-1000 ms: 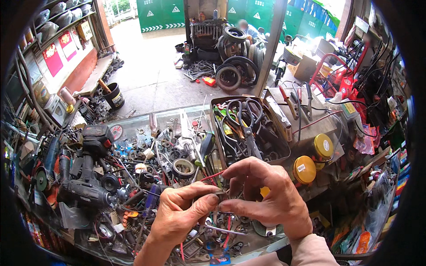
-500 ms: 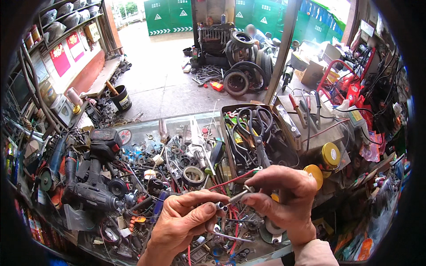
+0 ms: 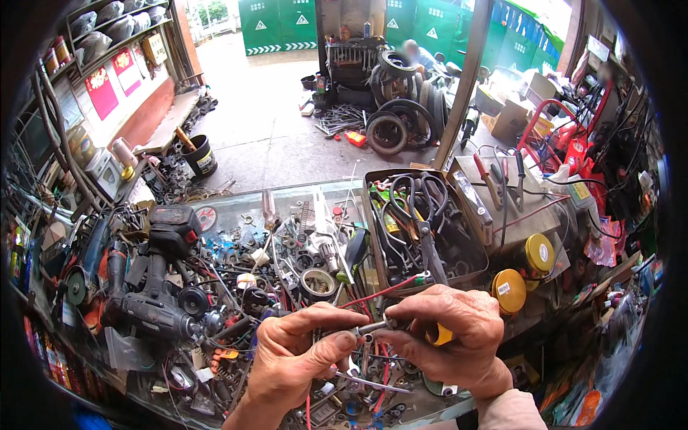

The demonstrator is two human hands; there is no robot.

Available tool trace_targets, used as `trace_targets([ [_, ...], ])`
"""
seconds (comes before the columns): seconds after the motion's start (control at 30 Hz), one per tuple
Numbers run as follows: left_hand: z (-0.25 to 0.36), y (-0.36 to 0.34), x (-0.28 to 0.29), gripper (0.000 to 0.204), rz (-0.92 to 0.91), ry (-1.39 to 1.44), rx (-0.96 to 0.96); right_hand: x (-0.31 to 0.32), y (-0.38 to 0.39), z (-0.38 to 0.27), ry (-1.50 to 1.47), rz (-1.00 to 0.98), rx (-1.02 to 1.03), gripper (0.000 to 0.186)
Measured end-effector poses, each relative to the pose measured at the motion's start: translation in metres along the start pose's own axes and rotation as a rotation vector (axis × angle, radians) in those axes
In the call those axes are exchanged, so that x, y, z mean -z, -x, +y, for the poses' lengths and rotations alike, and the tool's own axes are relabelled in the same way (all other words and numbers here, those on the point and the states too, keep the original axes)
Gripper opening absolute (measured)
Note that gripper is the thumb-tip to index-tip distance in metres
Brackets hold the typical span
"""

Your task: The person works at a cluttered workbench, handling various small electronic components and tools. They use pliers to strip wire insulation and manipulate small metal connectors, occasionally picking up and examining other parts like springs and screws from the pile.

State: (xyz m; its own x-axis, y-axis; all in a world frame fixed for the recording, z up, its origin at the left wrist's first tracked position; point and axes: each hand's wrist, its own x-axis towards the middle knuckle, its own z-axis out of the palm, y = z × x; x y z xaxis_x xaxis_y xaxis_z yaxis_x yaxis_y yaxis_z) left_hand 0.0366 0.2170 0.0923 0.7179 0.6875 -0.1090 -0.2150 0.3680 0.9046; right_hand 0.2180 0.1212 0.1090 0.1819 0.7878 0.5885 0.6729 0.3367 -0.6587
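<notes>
Low over the cluttered bench, my left hand (image 3: 301, 351) pinches a small metal sleeve (image 3: 358, 331) between thumb and forefinger. My right hand (image 3: 451, 333) is closed on the wide-headed end of a slim silvery bolt (image 3: 375, 326). The bolt's other end meets the sleeve at my left fingertips; how far in it sits is hidden. Just below the fingers a second short tube shows in part. Under my hands lie a thin metal rod (image 3: 380, 385) and a red wire (image 3: 394, 288), among loose nuts, washers and small parts.
A black cordless impact wrench (image 3: 154, 312) lies at left. Beyond my right hand stands a metal tray (image 3: 374, 269) of pliers and cutters, beside yellow-lidded jars (image 3: 509, 290). A tape roll (image 3: 317, 284) sits mid-bench. Old tyres (image 3: 387, 134) stand on the floor, with a person behind.
My right hand has moved slightly left and down, bringing the bolt from a slant above the sleeve to nearly level and against it. The view has shifted a little.
</notes>
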Motion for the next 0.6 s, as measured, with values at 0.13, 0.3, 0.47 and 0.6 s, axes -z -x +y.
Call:
trace_targets([
  [0.13,-0.007,0.000,0.001,0.024,-0.021,-0.074,-0.145,0.000,0.003,0.004,-0.055,-0.078,0.013,0.030],
  [0.3,-0.006,0.010,0.001,0.033,0.090,-0.024,-0.178,0.000,0.001,0.006,-0.240,-0.168,-0.091,0.030],
  [0.47,-0.004,0.011,-0.014,0.026,0.218,0.025,-0.255,-0.008,0.001,0.004,-0.623,-0.172,-0.405,0.025],
  [0.6,-0.020,0.006,0.001,0.021,0.188,-0.209,-0.472,-0.018,0.000,0.002,-0.899,-0.139,-0.568,0.029],
])
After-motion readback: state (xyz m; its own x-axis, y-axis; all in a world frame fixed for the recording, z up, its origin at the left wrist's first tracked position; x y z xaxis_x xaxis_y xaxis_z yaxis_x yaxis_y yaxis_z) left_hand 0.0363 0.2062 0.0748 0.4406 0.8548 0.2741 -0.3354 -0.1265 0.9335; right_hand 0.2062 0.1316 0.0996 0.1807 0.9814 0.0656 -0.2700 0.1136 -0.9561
